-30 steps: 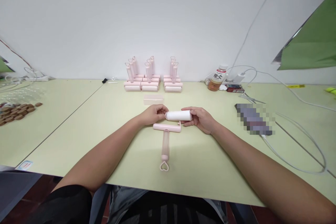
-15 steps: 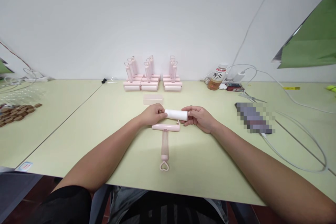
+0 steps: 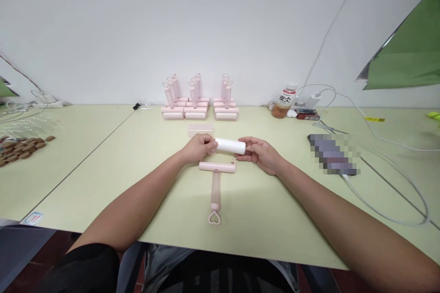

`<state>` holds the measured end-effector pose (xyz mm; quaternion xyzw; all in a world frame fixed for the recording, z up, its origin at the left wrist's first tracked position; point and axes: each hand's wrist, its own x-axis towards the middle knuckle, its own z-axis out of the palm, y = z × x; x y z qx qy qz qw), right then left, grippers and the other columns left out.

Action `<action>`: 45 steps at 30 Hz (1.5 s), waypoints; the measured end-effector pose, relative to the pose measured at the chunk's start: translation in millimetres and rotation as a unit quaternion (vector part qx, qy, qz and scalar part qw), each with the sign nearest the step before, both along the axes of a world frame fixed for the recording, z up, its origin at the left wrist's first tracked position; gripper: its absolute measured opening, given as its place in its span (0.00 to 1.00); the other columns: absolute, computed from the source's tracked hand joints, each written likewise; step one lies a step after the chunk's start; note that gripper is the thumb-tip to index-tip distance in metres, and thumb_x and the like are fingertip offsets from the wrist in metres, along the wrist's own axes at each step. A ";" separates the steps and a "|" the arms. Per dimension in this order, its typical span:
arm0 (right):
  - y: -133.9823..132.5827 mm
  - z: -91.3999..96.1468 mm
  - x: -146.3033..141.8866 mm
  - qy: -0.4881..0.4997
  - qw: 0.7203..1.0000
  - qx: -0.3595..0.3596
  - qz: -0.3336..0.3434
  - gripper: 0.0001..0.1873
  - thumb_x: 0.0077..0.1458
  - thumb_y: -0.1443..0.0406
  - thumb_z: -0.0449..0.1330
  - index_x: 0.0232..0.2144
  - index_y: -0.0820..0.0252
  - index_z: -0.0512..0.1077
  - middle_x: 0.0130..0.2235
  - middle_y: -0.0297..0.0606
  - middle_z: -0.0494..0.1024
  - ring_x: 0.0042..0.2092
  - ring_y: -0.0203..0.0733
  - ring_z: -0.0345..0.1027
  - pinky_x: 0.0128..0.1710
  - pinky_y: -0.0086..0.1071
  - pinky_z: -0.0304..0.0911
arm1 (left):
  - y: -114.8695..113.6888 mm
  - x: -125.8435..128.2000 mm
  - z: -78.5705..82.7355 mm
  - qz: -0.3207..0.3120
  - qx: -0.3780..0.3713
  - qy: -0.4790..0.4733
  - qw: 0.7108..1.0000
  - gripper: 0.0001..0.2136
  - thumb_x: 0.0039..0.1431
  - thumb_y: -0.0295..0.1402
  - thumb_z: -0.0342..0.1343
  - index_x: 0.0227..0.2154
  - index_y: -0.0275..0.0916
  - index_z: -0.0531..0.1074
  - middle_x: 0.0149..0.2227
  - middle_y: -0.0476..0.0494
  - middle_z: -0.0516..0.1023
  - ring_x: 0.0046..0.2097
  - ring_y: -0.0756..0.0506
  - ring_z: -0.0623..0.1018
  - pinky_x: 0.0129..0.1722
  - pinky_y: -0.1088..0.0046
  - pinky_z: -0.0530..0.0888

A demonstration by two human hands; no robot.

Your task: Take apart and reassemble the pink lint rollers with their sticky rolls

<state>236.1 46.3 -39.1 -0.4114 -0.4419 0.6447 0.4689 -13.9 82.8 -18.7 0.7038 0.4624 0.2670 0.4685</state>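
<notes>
A white lint roller refill [image 3: 230, 146] is held level between my two hands, slightly above the table. My left hand [image 3: 200, 147] pinches its left end with thumb and fingers. At its right end, my right hand [image 3: 259, 153] grips with the thumb in front and the fingers behind. Just below lies a pink lint roller handle [image 3: 216, 185], with a crossbar at the top, a translucent grip and a heart-shaped loop toward me. A pale pink cover [image 3: 200, 130] rests flat beyond my left hand, partly hidden by it.
Several assembled pink lint rollers [image 3: 195, 112] stand in rows by the wall. Right of them are a brown bottle [image 3: 283, 103] and a small dark red box [image 3: 308, 115]. A phone [image 3: 332, 154] lies at right with its cable. Brown pieces [image 3: 24, 149] are piled far left.
The refill has risen slightly and its left end has lifted, so it slants a little more down to the right. Both hands keep their hold; the handle stays in place.
</notes>
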 end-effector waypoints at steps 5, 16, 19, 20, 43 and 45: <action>0.5 -1.6 1.1 0.002 1.000 -0.005 0.006 0.11 0.53 0.69 0.62 0.41 0.61 0.74 0.35 0.40 0.82 0.34 0.44 0.80 0.41 0.43 0.79 | -1.2 0.5 1.2 0.011 -0.010 -0.014 1.000 0.12 0.56 0.41 0.56 0.30 0.36 0.71 0.26 0.48 0.76 0.23 0.52 0.69 0.18 0.79 0.63; -2.5 -4.0 -2.3 0.002 0.999 0.047 0.013 0.15 0.45 0.67 0.69 0.38 0.60 0.74 0.33 0.34 0.79 0.32 0.42 0.79 0.33 0.35 0.77 | -3.5 1.3 1.6 0.021 -0.008 -0.039 0.999 0.10 0.56 0.39 0.57 0.28 0.35 0.71 0.26 0.47 0.76 0.23 0.52 0.70 0.19 0.78 0.64; -2.9 -4.5 -3.6 -0.002 0.999 0.052 0.010 0.15 0.44 0.67 0.69 0.38 0.59 0.74 0.34 0.33 0.79 0.34 0.41 0.79 0.37 0.36 0.77 | -4.1 2.1 2.0 0.029 -0.008 -0.045 0.999 0.10 0.56 0.38 0.57 0.29 0.35 0.71 0.26 0.47 0.77 0.22 0.53 0.69 0.19 0.78 0.64; -2.9 -4.6 -3.8 -0.004 0.999 0.051 0.008 0.15 0.44 0.67 0.69 0.37 0.59 0.75 0.35 0.33 0.79 0.35 0.41 0.78 0.39 0.37 0.77 | -4.2 2.4 1.8 0.032 -0.008 -0.048 0.998 0.09 0.56 0.38 0.57 0.29 0.36 0.71 0.26 0.46 0.77 0.22 0.52 0.69 0.18 0.78 0.63; 10.9 9.2 -21.6 -0.388 0.916 0.096 -0.043 0.21 0.43 0.77 0.58 0.40 0.60 0.76 0.43 0.40 0.79 0.37 0.41 0.73 0.45 0.37 0.66 | 21.8 -36.9 28.9 0.222 0.042 -0.258 0.939 0.09 0.51 0.34 0.58 0.20 0.37 0.69 0.18 0.51 0.66 0.23 0.53 0.66 0.24 0.76 0.62; 19.0 11.7 -27.5 -0.405 0.906 0.115 -0.032 0.20 0.42 0.78 0.59 0.39 0.60 0.76 0.41 0.40 0.79 0.42 0.44 0.71 0.48 0.38 0.64 | 21.3 -38.2 30.7 0.223 0.035 -0.271 0.936 0.09 0.51 0.32 0.59 0.20 0.36 0.70 0.18 0.51 0.66 0.23 0.53 0.66 0.24 0.77 0.62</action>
